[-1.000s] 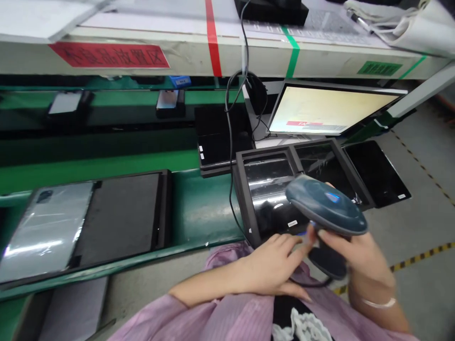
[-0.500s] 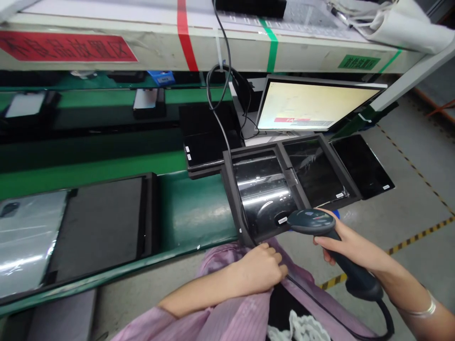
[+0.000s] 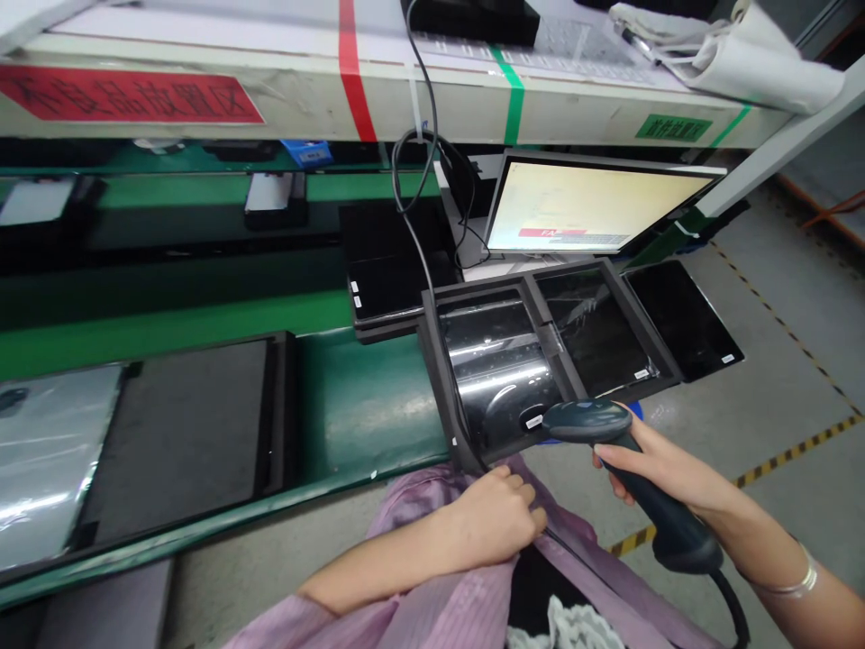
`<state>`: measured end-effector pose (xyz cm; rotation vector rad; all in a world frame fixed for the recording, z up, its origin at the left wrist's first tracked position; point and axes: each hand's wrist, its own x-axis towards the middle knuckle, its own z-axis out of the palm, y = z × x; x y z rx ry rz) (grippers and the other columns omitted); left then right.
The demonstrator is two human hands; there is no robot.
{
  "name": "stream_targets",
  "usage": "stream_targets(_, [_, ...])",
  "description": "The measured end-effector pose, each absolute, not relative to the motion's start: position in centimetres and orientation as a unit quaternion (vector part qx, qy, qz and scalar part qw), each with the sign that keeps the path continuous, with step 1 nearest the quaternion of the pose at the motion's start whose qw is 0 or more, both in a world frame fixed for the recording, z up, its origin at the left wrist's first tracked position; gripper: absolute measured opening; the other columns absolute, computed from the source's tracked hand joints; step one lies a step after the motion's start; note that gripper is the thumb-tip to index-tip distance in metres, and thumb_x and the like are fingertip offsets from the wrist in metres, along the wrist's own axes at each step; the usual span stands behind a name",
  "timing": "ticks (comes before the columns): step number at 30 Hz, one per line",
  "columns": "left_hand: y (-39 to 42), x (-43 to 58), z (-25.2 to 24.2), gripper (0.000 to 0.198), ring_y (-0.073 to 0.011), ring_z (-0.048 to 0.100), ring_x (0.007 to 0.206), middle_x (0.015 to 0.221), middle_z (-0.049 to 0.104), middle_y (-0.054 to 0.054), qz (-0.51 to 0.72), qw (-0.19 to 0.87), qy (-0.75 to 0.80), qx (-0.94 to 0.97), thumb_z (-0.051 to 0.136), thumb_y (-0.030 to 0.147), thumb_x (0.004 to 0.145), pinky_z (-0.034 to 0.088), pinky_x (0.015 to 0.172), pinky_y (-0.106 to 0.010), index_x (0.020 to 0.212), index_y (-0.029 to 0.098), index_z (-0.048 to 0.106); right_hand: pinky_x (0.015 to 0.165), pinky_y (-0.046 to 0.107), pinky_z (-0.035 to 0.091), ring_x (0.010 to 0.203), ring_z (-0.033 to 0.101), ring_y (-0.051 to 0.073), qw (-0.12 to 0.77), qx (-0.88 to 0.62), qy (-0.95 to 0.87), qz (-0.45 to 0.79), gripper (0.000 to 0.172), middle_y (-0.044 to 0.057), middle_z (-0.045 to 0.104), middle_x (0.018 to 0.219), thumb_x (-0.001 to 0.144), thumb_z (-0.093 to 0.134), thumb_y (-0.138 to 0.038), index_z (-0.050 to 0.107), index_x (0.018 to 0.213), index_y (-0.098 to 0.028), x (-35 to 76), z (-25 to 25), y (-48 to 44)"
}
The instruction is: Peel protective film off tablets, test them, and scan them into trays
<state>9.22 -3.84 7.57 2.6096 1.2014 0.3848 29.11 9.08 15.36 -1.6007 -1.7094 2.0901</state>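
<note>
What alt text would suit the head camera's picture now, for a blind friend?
A right hand holds a scanner near a white label on a dark panel in a tray; the left hand grips the scanner's cable. Beyond the tray stands a lit monitor.

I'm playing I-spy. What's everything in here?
Shelf: 1, whitish, top
Signs: 2, red, green, shelf edge
Cloth: 1, white, on shelf
Box: 1, blue, under shelf
Gadgets: 2, silver, back left
Monitor: 1, silver, upper right
Slabs: count unclear, black, beside monitor
Trays: 2, dark, left, middle
Tablet: 1, silver, left tray
Screens: 3, black, two inside middle tray, one beside
Cables: several, dark, centre
Scanner: 1, bluish-black, lower right
Left hand: 1, bare, around cable
Right hand: 1, bare, around scanner
</note>
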Motion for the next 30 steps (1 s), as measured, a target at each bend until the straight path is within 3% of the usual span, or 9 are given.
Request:
stream_targets(6, [-3.9, 9.2, 7.9, 0.010, -0.0155, 0.058, 0.061, 0.069, 0.063, -0.001, 0.119, 0.117, 0.409, 0.897, 0.067, 0.021, 0.081, 0.041, 0.059, -0.030, 0.076, 0.018, 0.059, 0.047, 0.026, 0.048, 0.052, 0.057, 0.013, 0.019, -0.516, -0.534, 0.669, 0.064, -0.002, 0.062, 0.078, 0.077, 0.071, -0.046, 0.036, 0.125, -0.022, 29.5, 15.2, 9.1])
stream_targets(12, [-3.0, 10.2, 8.3, 0.008, -0.0144, 0.053, 0.058, 0.065, 0.056, -0.001, 0.199, 0.004, 0.400, 0.895, 0.055, 0.014, 0.087, 0.044, 0.059, -0.030, 0.081, 0.015, 0.060, 0.047, 0.029, 0.049, 0.053, 0.059, 0.017, 0.080, -0.561, -0.578, 0.587, 0.093, 0.002, 0.065, 0.081, 0.067, 0.079, -0.045, 0.028, 0.142, -0.025, 33.5, 16.4, 12.9])
stream_targets(14, [-2.3, 11.0, 8.6, 0.013, -0.0143, 0.051, 0.057, 0.064, 0.055, -0.001, 0.242, -0.066, 0.406, 0.879, 0.049, 0.011, 0.089, 0.048, 0.066, -0.033, 0.088, 0.012, 0.062, 0.045, 0.029, 0.046, 0.052, 0.058, 0.017, 0.120, -0.589, -0.589, 0.540, 0.085, 0.003, 0.064, 0.077, 0.064, 0.081, -0.043, 0.040, 0.135, -0.020, 35.6, 17.0, 15.0])
stream_targets(16, [-1.6, 11.7, 8.9, 0.016, -0.0142, 0.049, 0.058, 0.065, 0.055, -0.001, 0.281, -0.113, 0.402, 0.864, 0.047, 0.010, 0.089, 0.051, 0.078, -0.039, 0.092, 0.010, 0.063, 0.045, 0.029, 0.044, 0.052, 0.058, 0.017, 0.139, -0.621, -0.582, 0.507, 0.068, 0.006, 0.064, 0.077, 0.064, 0.081, -0.040, 0.051, 0.120, -0.017, 37.5, 17.6, 16.9])
stream_targets(19, [-0.8, 12.4, 9.5, 0.016, -0.0142, 0.050, 0.062, 0.068, 0.056, -0.001, 0.310, -0.140, 0.393, 0.854, 0.048, 0.010, 0.088, 0.050, 0.090, -0.047, 0.095, 0.009, 0.063, 0.047, 0.030, 0.043, 0.054, 0.058, 0.017, 0.137, -0.647, -0.566, 0.492, 0.046, 0.009, 0.065, 0.080, 0.069, 0.077, -0.038, 0.053, 0.103, -0.018, 39.3, 18.1, 18.5])
stream_targets(25, [-0.2, 12.9, 9.8, 0.014, -0.0128, 0.050, 0.060, 0.065, 0.054, 0.001, 0.308, -0.166, 0.392, 0.851, 0.049, 0.011, 0.088, 0.053, 0.091, -0.050, 0.092, 0.009, 0.062, 0.052, 0.026, 0.049, 0.060, 0.058, 0.014, 0.055, -0.623, -0.593, 0.507, 0.049, 0.001, 0.062, 0.087, 0.072, 0.077, -0.043, 0.044, 0.105, -0.026, 39.9, 18.0, 19.6])
stream_targets(30, [-0.1, 12.8, 9.7, 0.014, -0.0124, 0.050, 0.059, 0.065, 0.054, 0.001, 0.316, -0.169, 0.398, 0.845, 0.051, 0.011, 0.087, 0.055, 0.091, -0.049, 0.091, 0.010, 0.064, 0.052, 0.026, 0.050, 0.061, 0.058, 0.015, 0.047, -0.630, -0.596, 0.495, 0.052, 0.001, 0.061, 0.088, 0.074, 0.075, -0.040, 0.041, 0.113, -0.029, 39.9, 17.7, 20.5])
